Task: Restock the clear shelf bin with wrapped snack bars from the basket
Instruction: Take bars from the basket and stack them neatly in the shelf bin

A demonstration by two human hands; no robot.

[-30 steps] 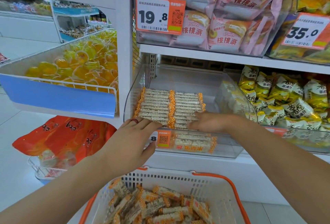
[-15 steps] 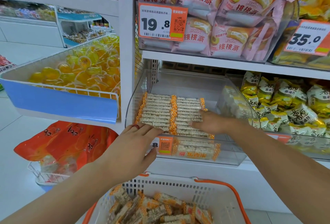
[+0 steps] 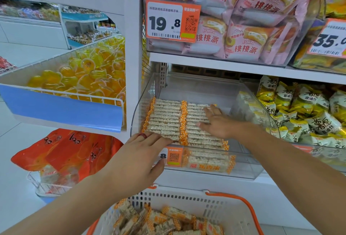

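Observation:
A clear shelf bin (image 3: 249,169) on the lower shelf holds two neat rows of wrapped snack bars (image 3: 164,118) with orange-checked ends. My left hand (image 3: 138,160) lies at the bin's front rim, its straight fingers touching the near end of the left row and its thumb against the front wall. Flat on top of the right row rests my right hand (image 3: 217,122), fingers spread. Below, a white basket (image 3: 221,208) with orange handles holds several loose bars (image 3: 164,219).
A neighbouring clear bin of yellow snack packs (image 3: 307,115) stands to the right. Pink cake bags (image 3: 234,29) fill the shelf above. To the left are a blue-fronted rack of yellow jelly cups (image 3: 78,79) and orange bags (image 3: 65,150) in a wire basket near the floor.
My right hand has slid further back over the right row, from its near end to its middle. My left hand stays at the front rim.

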